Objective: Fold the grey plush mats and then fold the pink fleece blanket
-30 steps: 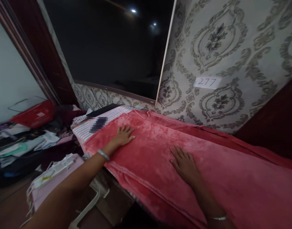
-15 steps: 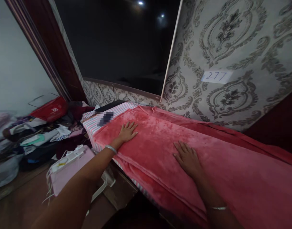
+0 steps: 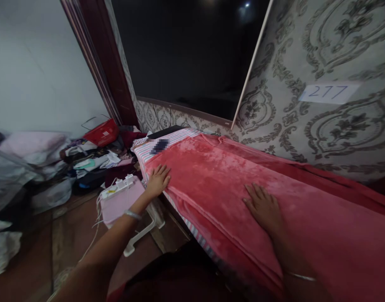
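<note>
A red-pink plush garment, apparently trousers with a drawstring near the wall, lies spread over a surface covered by a striped cloth. My left hand rests with its fingers apart at the garment's front left edge, close to the striped cloth. Farther right, my right hand lies flat on the plush fabric, palm down. Neither hand holds anything. A blurred dark item sits on the striped cloth beyond my left hand.
A pink stool carrying a white power strip stands at left. Behind it are piled clothes and a red basket. A large television hangs over the surface, beside a paper marked 277.
My left hand has slid back toward the garment's front left edge. My right hand stays flat on the fabric. The view has turned left.
</note>
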`<state>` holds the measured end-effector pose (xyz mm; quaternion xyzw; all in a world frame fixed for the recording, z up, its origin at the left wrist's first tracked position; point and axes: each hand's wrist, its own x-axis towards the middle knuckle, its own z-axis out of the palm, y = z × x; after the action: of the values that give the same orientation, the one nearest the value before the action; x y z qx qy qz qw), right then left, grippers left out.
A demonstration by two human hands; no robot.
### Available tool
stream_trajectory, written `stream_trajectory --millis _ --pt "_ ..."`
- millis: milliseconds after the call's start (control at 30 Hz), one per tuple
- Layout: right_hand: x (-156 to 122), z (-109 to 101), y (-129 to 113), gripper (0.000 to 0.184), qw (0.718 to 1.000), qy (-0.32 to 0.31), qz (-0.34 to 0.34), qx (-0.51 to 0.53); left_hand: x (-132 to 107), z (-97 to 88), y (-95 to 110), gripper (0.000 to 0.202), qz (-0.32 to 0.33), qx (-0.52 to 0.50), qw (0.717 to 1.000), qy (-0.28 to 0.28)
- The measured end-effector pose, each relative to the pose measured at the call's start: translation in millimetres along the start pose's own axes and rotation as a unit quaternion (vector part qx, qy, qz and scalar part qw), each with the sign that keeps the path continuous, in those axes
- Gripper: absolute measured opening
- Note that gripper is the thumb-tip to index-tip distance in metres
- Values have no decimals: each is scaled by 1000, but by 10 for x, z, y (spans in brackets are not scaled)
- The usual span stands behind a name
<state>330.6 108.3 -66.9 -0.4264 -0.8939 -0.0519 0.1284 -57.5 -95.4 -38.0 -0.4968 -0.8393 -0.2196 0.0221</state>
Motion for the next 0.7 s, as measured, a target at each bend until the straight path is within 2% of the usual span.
stream_trajectory --millis 67,100,133,167,233,267,367,467,700 --pt "-2 3 8 56 1000 -1 1 -2 -202 -11 -110 42 -60 -115 989 68" --pt "-3 3 11 56 1000 -3 1 -2 -276 -17 -156 37 -115 -205 966 109" --pt "-5 2 14 56 1000 -4 0 -2 -332 -24 -197 32 -179 -306 924 147" --pt "-7 0 16 56 1000 -5 -1 -1 -367 -33 -233 28 -242 -401 867 172" --pt "-10 0 20 57 1000 -4 -2 1 -381 -55 -292 20 -336 -535 755 179" --pt "-11 1 23 57 1000 -3 -2 2 -363 -68 -315 16 -361 -569 720 167" --pt "-11 12 33 58 1000 -3 -4 4 -250 -97 -354 8 -386 -607 682 130" --pt "-12 30 47 59 1000 1 -6 8 -121 -104 -354 3 -398 -634 651 125" --pt "-11 41 60 58 1000 -2 -8 1 94 -132 -321 8 -403 -657 613 175"
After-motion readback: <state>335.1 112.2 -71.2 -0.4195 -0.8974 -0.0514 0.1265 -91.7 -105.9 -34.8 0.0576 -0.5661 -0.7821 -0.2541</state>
